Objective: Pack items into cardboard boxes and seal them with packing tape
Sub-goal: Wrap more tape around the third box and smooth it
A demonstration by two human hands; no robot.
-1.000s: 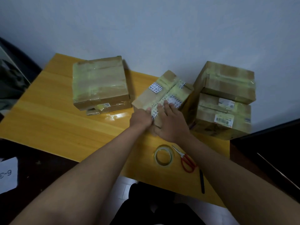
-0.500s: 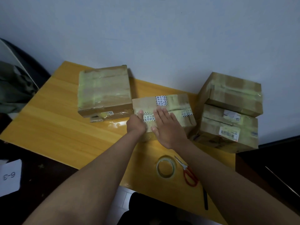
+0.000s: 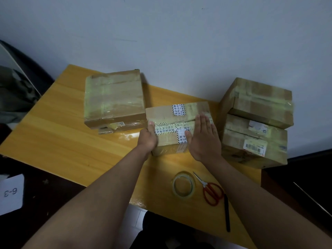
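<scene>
A small taped cardboard box (image 3: 167, 114) with printed white labels lies flat in the middle of the yellow table (image 3: 59, 141). My left hand (image 3: 148, 136) grips its near left corner, thumb on the top face. My right hand (image 3: 203, 137) lies flat, fingers together, on the right part of the box top. A roll of clear packing tape (image 3: 183, 185) lies on the table near my right forearm.
A larger taped box (image 3: 114, 99) sits to the left. Two taped boxes are stacked at the right, the upper box (image 3: 258, 103) on the lower box (image 3: 255, 142). Red-handled scissors (image 3: 211, 190) and a black pen (image 3: 226, 212) lie beside the tape. A paper marked 6-3 (image 3: 10, 194) lies at lower left.
The small box has turned from a tilted, diagonal pose to lie flat and square on the table. My right hand has slid to the right across its top.
</scene>
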